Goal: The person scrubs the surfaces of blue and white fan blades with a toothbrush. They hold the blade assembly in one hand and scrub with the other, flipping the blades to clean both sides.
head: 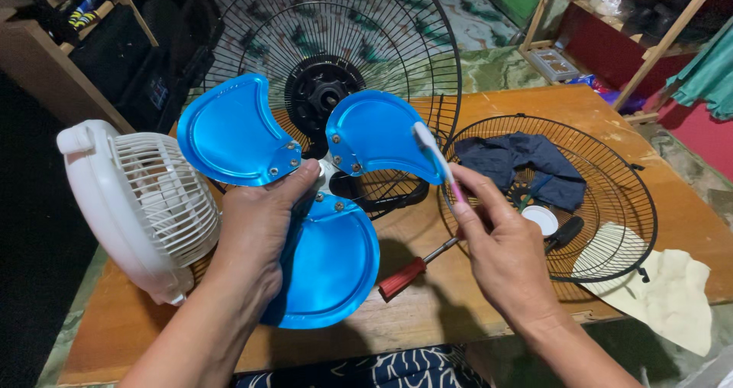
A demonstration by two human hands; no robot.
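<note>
**Blue fan blade under the brush**

The left hand [256,235] grips a 3-bladed blue fan blade [328,258] at its hub, above the wooden table [427,312]. The right hand [500,243] pinches a toothbrush [435,155], its bristles touching 1 blade. A red-handled screwdriver [405,276] lies below. Beyond stand a white fan [145,205] and black grilles [611,197].

Left hand [256,231] grips the blue fan blade [305,197] at its hub; right hand [500,247] holds a toothbrush [435,155] against one blade.
</note>
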